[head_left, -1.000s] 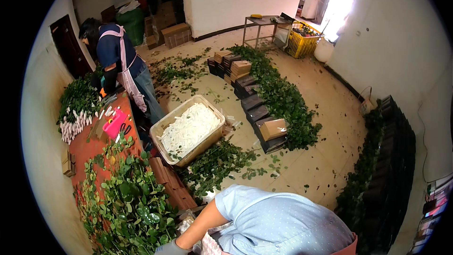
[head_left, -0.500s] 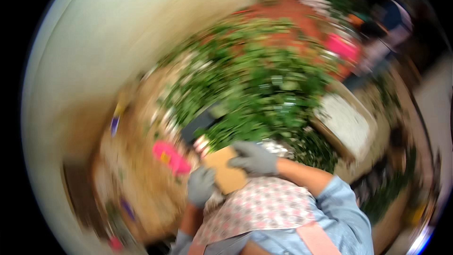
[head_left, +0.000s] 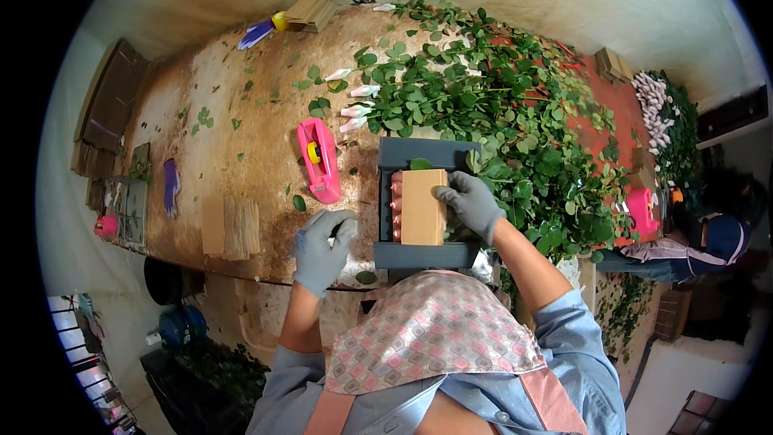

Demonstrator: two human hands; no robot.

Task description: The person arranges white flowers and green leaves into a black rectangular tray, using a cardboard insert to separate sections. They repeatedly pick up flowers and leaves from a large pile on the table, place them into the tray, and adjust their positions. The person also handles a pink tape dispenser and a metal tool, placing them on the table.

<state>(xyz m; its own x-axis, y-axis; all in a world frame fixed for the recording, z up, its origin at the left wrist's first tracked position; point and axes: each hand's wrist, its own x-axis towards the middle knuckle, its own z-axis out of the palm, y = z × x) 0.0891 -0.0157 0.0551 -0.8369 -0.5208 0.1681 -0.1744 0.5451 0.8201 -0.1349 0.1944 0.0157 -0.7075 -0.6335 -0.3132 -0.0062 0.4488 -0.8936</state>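
My right hand (head_left: 473, 205), in a grey glove, grips the right edge of a tan cardboard sheet (head_left: 422, 208). The cardboard lies over a row of pink rose heads (head_left: 396, 206), which show along its left edge. Roses and cardboard sit in a dark grey bunching tray (head_left: 427, 255) with raised near and far sides. To the left of the tray, my gloved left hand (head_left: 324, 248) hovers over the table edge, fingers bent and a gap between thumb and fingers; nothing shows in it. Beyond that hand lies a pink tape dispenser (head_left: 323, 167) with a yellow roll.
Leafy rose stems (head_left: 515, 113) cover the table's right side; several have white-sleeved heads (head_left: 354, 111). Flat cardboard pieces (head_left: 229, 225) lie left, with a purple glove (head_left: 171, 187) nearby. Another cardboard stack (head_left: 311, 13) stands at the wall. A co-worker (head_left: 692, 250) is at the far right.
The view has swung and sharpened. The cardboard, earlier against my apron between both hands, now lies over the roses in the tray. My left hand has come off it and moved left.
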